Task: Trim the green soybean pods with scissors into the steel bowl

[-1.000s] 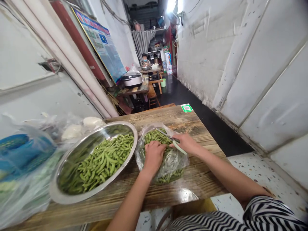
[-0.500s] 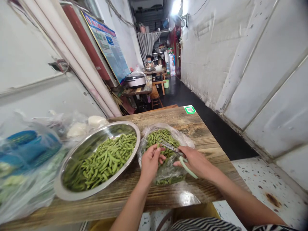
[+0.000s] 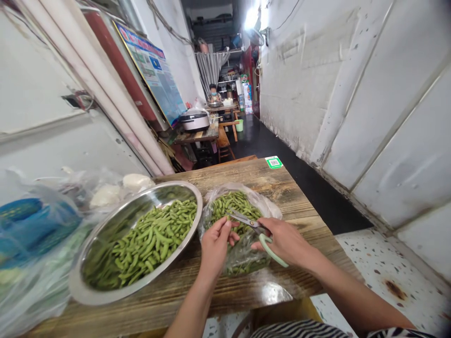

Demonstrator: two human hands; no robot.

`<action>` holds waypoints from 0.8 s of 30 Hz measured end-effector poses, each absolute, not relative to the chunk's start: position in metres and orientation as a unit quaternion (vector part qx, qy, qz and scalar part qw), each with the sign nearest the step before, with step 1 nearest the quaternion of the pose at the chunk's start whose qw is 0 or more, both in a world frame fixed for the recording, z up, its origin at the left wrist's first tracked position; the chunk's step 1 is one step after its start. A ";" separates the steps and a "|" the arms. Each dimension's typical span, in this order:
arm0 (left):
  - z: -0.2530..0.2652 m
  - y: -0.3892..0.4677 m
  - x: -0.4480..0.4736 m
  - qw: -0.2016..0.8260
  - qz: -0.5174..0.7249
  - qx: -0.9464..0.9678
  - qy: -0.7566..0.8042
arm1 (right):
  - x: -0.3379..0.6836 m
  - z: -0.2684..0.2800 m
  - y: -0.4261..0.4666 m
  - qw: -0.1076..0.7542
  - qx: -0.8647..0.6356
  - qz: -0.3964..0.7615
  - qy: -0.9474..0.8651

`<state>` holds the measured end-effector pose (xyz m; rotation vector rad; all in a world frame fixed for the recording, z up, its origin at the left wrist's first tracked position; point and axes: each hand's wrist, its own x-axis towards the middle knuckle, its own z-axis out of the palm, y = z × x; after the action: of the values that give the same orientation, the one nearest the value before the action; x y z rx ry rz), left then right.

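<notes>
My right hand [image 3: 286, 238] grips a pair of scissors [image 3: 269, 249] with pale green handles, its blades pointing left over the plastic bag. Close to the blade tips, my left hand [image 3: 216, 240] pinches a green soybean pod [image 3: 228, 218], mostly hidden by the fingers. Beneath both hands lies the clear plastic bag [image 3: 269, 204], opened out and holding many green pods [image 3: 237, 202]. Left of it stands a wide steel basin [image 3: 102, 296], with a heap of green pods [image 3: 155, 239] inside.
The wooden table [image 3: 299, 206] carries a green QR card [image 3: 274, 162] at its far corner. Plastic bags with a blue container [image 3: 38, 227] crowd the left side. Farther back, a white cooker [image 3: 194, 120] stands on another table, and a wall runs along the right.
The view has shifted slightly, so the basin and bag sit a little lower and further left. Both hands stay over the bag, the blade tips still near the left fingers.
</notes>
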<state>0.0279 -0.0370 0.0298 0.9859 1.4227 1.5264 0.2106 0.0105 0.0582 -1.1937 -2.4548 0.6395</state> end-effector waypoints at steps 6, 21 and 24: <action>0.038 -0.041 0.031 0.406 0.584 0.407 0.573 | 0.208 0.059 0.010 0.160 -0.398 0.290 -0.856; 0.015 -0.041 0.033 0.451 0.557 0.384 0.582 | 0.209 0.047 0.006 0.117 -0.426 0.275 -0.854; 0.009 -0.039 0.029 0.432 0.564 0.376 0.595 | 0.213 0.040 0.009 0.111 -0.437 0.259 -0.854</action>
<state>0.0292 -0.0390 0.0095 0.9379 1.4828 1.4053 0.2127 0.0087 0.0403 -1.2845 -2.5082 0.7600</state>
